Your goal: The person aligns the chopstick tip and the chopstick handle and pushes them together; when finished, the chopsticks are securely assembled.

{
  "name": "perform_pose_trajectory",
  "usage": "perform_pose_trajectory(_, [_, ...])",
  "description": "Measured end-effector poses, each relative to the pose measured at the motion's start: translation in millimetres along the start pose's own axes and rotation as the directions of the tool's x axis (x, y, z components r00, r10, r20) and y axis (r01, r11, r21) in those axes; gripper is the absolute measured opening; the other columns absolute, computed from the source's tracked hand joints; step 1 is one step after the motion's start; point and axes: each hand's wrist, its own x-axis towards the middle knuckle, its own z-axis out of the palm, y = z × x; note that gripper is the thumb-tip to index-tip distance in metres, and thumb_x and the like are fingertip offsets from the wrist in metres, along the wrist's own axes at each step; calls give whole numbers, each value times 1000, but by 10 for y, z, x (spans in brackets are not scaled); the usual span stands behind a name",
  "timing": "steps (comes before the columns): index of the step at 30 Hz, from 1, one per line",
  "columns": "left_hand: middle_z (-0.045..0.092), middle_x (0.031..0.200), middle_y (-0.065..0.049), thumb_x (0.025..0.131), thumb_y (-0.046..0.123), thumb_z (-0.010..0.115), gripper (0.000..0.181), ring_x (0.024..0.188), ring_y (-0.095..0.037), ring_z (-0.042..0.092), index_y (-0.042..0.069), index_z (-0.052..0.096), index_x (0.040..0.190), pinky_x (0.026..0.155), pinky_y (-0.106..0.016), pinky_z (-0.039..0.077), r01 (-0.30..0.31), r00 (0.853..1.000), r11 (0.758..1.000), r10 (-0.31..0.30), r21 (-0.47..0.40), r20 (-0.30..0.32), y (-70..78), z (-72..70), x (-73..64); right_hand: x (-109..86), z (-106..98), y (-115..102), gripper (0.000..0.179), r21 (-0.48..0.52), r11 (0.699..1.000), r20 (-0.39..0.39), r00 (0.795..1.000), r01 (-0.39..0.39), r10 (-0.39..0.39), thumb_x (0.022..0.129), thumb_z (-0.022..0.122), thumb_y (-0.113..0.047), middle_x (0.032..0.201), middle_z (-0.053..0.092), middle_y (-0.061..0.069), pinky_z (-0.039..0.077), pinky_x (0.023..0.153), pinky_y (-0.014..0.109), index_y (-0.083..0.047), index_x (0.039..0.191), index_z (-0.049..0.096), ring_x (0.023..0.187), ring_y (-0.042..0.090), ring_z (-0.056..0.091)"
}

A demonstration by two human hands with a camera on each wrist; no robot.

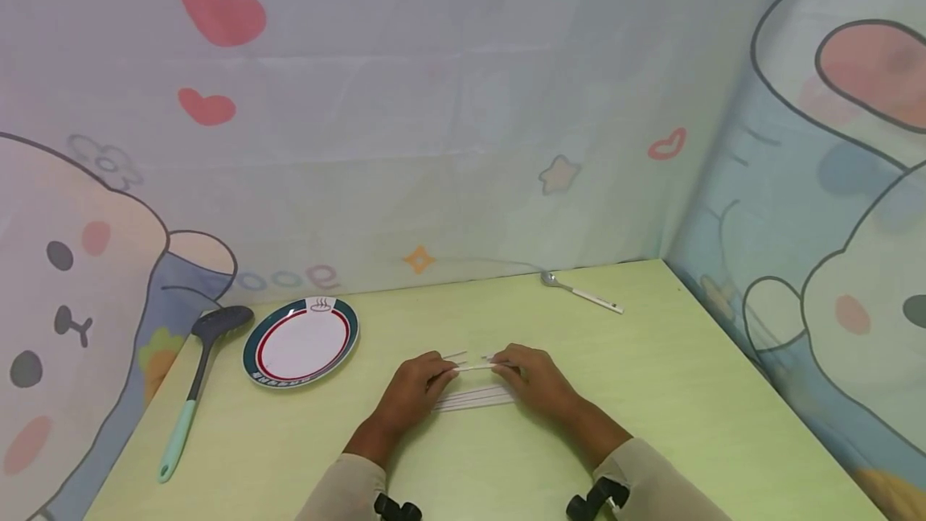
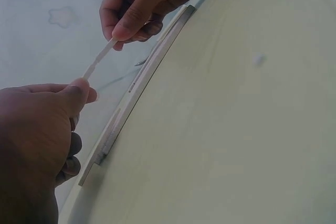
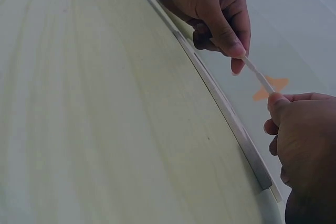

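Between the two hands a short, thin white stick [image 1: 473, 367] is held level above the table, pinched at its two ends. My left hand [image 1: 412, 392] grips one end with thumb and fingertips, and my right hand [image 1: 538, 384] pinches the other. Both wrist views show the bare middle of this stick [image 2: 100, 59] with a narrower, uneven spot. Just below the hands, several long, thin pale sticks [image 1: 473, 400] lie side by side on the table, their ends partly hidden by the hands. More thin stick ends [image 1: 454, 355] show behind the fingers.
To the left stands a white plate with a dark green rim [image 1: 255, 368]. Beside it lies a cooking utensil with a dark oval head and mint handle [image 1: 177, 441]. A small spoon [image 1: 595, 301] rests near the table's back edge. Printed cloth [image 1: 463, 103] hangs behind.
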Motion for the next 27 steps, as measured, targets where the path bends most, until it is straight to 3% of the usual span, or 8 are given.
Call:
perform_pose_trajectory(11, [61,80,2,101,10,77,9,72,-1,47,6,84,104,67,-21,44,-18,1000,1000,18,18,10,34,1,13,6,-3,-42,8,54,998,-6,999,39,-38,100,77,-5,102,80,4,60,83,32,-6,107,80,91,14,73])
perform_pose_trajectory(18, [64,77,-1,95,2,80,4,68,0,44,2,84,97,63,-20,44,-124,988,992,126,35,-89,121,47,33,4,2,-78,6,86,993,-58,995,83,-78,98,77,0,98,80,7,62,78,29,-5,101,79,88,17,76])
perform_pose_trajectory(22, [63,76,0,95,3,81,5,66,1,41,3,85,98,61,-19,43,-152,980,986,159,67,-116,182,60,48,9,-29,-131,6,122,988,-86,993,91,-81,95,79,3,94,79,9,63,76,29,-3,98,79,84,19,76])
perform_pose_trajectory(27, [63,75,1,96,4,80,7,66,2,40,3,85,101,61,-20,43,-114,988,991,120,74,-94,199,57,45,26,-56,-163,4,145,985,-74,994,90,-80,95,79,2,93,78,9,62,74,28,-1,98,80,82,17,73])
